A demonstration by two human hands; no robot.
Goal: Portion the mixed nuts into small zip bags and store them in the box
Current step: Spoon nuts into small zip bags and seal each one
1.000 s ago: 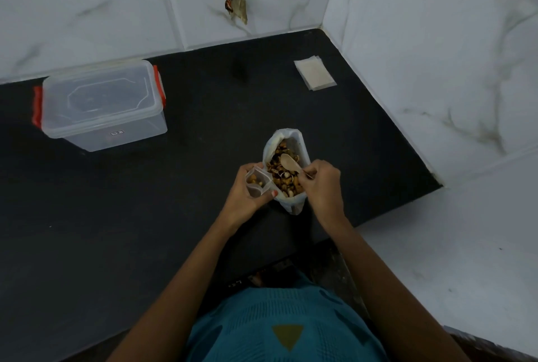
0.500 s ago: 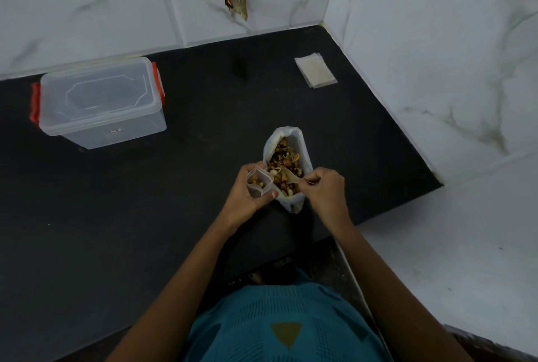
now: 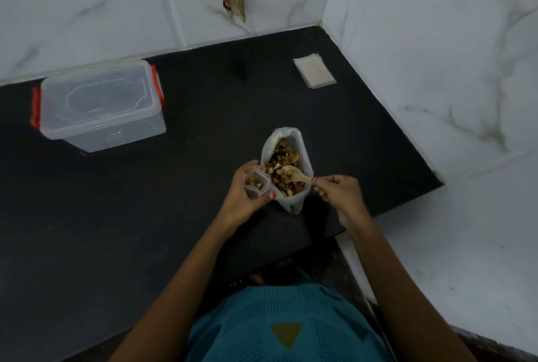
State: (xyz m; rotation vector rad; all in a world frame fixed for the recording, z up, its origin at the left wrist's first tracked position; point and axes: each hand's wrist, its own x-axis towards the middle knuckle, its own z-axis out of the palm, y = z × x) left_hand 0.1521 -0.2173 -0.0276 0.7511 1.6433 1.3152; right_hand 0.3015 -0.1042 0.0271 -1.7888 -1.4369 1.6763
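A big clear bag of mixed nuts (image 3: 286, 168) stands open on the black counter (image 3: 145, 216) near its front edge. My left hand (image 3: 247, 195) grips a small zip bag (image 3: 255, 184) held open just left of the big bag; a few nuts lie inside it. My right hand (image 3: 334, 192) pinches the handle of a small wooden spoon (image 3: 292, 173), whose bowl rests over the nuts in the big bag. A clear storage box (image 3: 102, 105) with orange clips sits lidded at the back left.
A small stack of flat zip bags (image 3: 314, 71) lies at the back right by the marble wall. Marble walls bound the counter behind and to the right. The counter's front edge runs just below my hands. A dark mark (image 3: 235, 6) is on the back wall.
My right hand has drawn back to the right and lifted the spoon's bowl out of the nuts. The left hand keeps the small bag in place.
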